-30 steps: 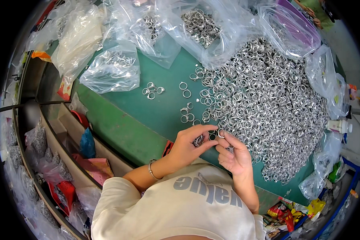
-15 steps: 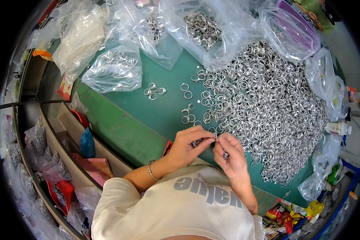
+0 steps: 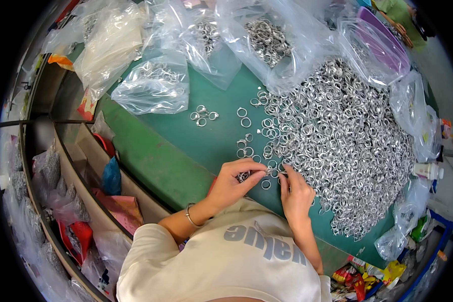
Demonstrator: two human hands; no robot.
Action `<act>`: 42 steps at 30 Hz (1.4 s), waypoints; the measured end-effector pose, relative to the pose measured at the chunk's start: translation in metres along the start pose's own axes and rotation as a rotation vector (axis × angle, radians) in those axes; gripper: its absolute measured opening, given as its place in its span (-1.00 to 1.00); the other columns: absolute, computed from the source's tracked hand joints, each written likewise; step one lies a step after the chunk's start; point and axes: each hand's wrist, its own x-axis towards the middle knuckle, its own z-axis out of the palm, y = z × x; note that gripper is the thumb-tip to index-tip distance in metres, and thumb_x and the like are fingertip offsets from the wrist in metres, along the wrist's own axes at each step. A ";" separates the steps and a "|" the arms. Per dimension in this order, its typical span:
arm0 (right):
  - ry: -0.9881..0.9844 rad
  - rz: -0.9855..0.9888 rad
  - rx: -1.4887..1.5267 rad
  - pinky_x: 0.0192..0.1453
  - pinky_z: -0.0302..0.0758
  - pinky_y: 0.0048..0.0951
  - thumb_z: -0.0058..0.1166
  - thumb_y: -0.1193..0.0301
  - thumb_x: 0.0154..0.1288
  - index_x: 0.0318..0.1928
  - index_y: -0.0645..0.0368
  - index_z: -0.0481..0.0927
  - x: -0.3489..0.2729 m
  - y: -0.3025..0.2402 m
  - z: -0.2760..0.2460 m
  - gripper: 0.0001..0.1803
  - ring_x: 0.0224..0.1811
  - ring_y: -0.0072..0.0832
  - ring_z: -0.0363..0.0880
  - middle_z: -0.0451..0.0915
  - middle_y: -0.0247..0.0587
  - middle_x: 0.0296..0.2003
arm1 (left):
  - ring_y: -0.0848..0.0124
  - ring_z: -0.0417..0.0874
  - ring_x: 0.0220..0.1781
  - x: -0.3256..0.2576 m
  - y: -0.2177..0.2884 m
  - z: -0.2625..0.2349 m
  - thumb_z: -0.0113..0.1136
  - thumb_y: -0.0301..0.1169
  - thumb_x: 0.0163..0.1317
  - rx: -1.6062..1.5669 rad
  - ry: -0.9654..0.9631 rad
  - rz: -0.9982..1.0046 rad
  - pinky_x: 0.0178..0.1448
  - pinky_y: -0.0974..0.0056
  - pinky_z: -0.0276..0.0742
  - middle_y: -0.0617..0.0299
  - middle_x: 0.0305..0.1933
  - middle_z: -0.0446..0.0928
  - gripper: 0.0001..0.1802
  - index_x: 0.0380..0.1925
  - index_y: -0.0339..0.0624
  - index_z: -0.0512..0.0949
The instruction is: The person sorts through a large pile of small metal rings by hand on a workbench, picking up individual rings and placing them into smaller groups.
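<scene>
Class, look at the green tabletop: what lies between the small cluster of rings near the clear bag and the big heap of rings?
In the head view, between the small cluster and the big heap lie two loose rings on bare green tabletop.

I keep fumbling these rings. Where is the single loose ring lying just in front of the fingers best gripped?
Pinch the single ring across its rim from above, probably with thumb and forefinger: it lies flat on the green mat, apart from the big ring pile, between left hand and right hand.
</scene>
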 end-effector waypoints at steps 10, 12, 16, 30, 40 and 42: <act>0.126 0.077 0.131 -0.51 0.41 -0.44 0.15 0.59 0.17 -0.29 0.26 0.58 0.004 0.006 0.001 -0.92 -0.60 -0.41 0.55 0.57 -0.15 -0.56 | 0.46 0.46 -0.54 -0.005 -0.008 -0.019 0.26 -0.62 0.06 0.317 0.250 0.033 -0.44 0.39 0.36 0.21 -0.53 0.49 -0.89 -0.36 -0.31 0.60; 0.119 0.126 0.228 -0.52 0.40 -0.48 0.15 0.58 0.18 -0.31 0.26 0.58 0.005 0.004 -0.003 -0.94 -0.63 -0.46 0.51 0.55 -0.19 -0.59 | 0.39 0.47 -0.58 0.000 -0.012 -0.027 0.28 -0.58 0.05 0.447 0.308 0.105 -0.48 0.35 0.38 0.18 -0.53 0.47 -0.89 -0.37 -0.27 0.60; 0.087 0.263 0.501 -0.47 0.36 -0.58 0.12 0.59 0.20 -0.33 0.28 0.56 0.005 0.008 -0.004 -0.97 -0.59 -0.63 0.45 0.52 -0.29 -0.61 | 0.29 0.49 -0.60 0.010 -0.016 -0.047 0.29 -0.53 0.03 0.682 0.392 0.127 -0.48 0.28 0.42 0.18 -0.54 0.46 -0.90 -0.41 -0.22 0.58; 0.024 0.290 0.512 -0.38 0.39 -0.57 0.15 0.61 0.16 -0.34 0.27 0.56 0.000 0.007 -0.008 -0.95 -0.54 -0.62 0.47 0.54 -0.30 -0.58 | 0.30 0.46 -0.59 0.032 -0.015 -0.051 0.29 -0.55 0.01 0.785 0.422 0.138 -0.48 0.29 0.39 0.17 -0.56 0.44 -0.90 -0.41 -0.23 0.60; 0.038 0.148 0.433 -0.43 0.39 -0.53 0.15 0.62 0.16 -0.33 0.27 0.56 0.003 0.002 -0.005 -0.94 -0.57 -0.54 0.47 0.51 -0.25 -0.59 | 0.22 0.53 -0.56 0.002 -0.021 -0.087 0.28 -0.44 0.06 0.916 0.608 -0.008 -0.46 0.19 0.41 0.19 -0.54 0.48 -0.93 -0.43 -0.12 0.62; 0.045 0.116 0.410 -0.43 0.39 -0.52 0.15 0.62 0.16 -0.32 0.27 0.56 0.004 0.001 -0.005 -0.93 -0.57 -0.53 0.47 0.51 -0.25 -0.59 | 0.21 0.52 -0.57 0.006 -0.021 -0.097 0.28 -0.44 0.06 0.938 0.641 -0.035 -0.46 0.17 0.41 0.19 -0.54 0.47 -0.93 -0.43 -0.13 0.62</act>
